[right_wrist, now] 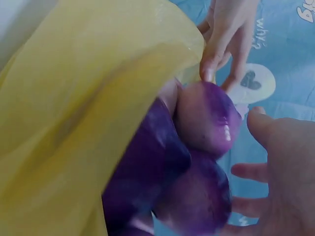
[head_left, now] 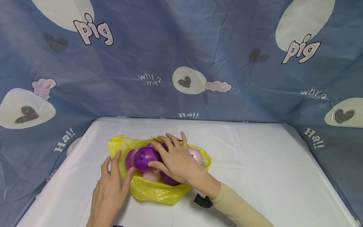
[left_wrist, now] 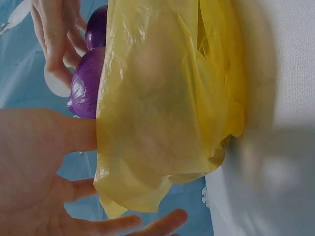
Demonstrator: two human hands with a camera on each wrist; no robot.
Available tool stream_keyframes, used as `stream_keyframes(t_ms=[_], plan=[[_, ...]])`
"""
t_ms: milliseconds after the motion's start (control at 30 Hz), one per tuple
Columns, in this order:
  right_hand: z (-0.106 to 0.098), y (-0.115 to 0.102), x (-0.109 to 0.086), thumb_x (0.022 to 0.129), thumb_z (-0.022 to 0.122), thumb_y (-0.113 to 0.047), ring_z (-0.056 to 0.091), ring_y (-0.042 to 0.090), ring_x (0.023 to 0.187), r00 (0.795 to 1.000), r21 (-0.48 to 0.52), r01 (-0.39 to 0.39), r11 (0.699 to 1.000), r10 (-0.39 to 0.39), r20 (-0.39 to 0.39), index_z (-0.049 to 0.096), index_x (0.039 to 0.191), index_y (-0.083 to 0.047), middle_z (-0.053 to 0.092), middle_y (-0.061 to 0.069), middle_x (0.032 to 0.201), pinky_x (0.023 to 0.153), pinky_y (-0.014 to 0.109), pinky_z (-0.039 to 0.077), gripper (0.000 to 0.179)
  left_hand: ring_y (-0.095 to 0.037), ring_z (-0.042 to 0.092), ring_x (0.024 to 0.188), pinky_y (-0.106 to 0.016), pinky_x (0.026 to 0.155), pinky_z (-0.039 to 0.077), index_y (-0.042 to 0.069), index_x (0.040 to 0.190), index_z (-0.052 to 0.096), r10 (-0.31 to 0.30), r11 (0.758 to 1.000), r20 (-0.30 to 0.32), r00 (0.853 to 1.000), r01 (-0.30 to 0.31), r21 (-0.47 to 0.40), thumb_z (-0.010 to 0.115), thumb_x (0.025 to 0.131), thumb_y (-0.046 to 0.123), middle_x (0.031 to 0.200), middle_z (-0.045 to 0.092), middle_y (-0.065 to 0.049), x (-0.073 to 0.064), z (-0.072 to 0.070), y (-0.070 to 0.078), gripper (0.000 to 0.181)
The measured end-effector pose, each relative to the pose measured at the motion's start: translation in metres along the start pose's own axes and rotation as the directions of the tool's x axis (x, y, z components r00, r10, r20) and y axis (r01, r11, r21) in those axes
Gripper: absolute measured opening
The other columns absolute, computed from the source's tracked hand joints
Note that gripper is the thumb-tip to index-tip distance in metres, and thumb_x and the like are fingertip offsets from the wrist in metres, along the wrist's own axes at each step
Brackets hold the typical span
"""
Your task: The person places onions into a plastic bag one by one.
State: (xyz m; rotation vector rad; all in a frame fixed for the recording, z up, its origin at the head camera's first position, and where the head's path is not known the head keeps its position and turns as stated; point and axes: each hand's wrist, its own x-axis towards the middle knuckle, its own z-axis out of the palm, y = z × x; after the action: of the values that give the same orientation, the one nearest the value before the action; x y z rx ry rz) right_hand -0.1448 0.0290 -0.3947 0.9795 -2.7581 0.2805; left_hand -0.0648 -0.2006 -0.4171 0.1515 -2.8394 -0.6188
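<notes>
A yellow plastic bag [head_left: 158, 189] lies on the table with its mouth open, filled with several glossy, round, onion-like things in purple and pale pink. A dark purple onion [head_left: 146, 158] sits on top at the left. My right hand [head_left: 180, 162] hovers over the pile, fingers spread; in the right wrist view its fingertips stand beside a two-toned onion [right_wrist: 209, 120]. At the bag's left side is my left hand [head_left: 109, 186], its fingers loosely extended. Its thumb is at the bag's rim, near the onions. The bag [left_wrist: 152, 98] hides the lower onions.
A white cloth covers the table [head_left: 269, 176]. Behind it hangs a blue printed curtain [head_left: 198, 47]. A black strap [head_left: 203, 200] shows below my right wrist, and a small dark edge is at the bottom of the head view.
</notes>
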Motion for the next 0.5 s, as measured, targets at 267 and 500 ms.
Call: stream_keyframes(t_ms=[267, 500], plan=[[-0.008, 0.022, -0.013, 0.110, 0.043, -0.064, 0.041, 0.038, 0.158, 1.000, 0.042, -0.016, 0.999, 0.016, -0.003, 0.040, 0.165, -0.029, 0.045, 0.009, 0.168, 0.125, 0.080, 0.020, 0.065, -0.059, 0.062, 0.124, -0.073, 0.084, 0.055, 0.014, 0.169, 0.030, -0.006, 1.000, -0.062, 0.998, 0.005, -0.011, 0.063, 0.109, 0.038, 0.168, 0.028, -0.035, 0.001, -0.001, 0.005, 0.073], [-0.016, 0.048, -0.028, 0.112, 0.045, -0.059, 0.037, 0.040, 0.160, 0.996, 0.085, -0.075, 0.994, 0.078, -0.034, 0.042, 0.164, -0.027, 0.037, 0.011, 0.173, 0.126, 0.080, 0.016, 0.061, -0.064, 0.044, 0.136, -0.077, 0.095, 0.046, 0.012, 0.165, 0.039, 0.013, 0.997, -0.174, 0.985, -0.026, -0.073, 0.069, 0.106, 0.033, 0.172, 0.022, -0.034, 0.001, -0.002, 0.006, 0.069]])
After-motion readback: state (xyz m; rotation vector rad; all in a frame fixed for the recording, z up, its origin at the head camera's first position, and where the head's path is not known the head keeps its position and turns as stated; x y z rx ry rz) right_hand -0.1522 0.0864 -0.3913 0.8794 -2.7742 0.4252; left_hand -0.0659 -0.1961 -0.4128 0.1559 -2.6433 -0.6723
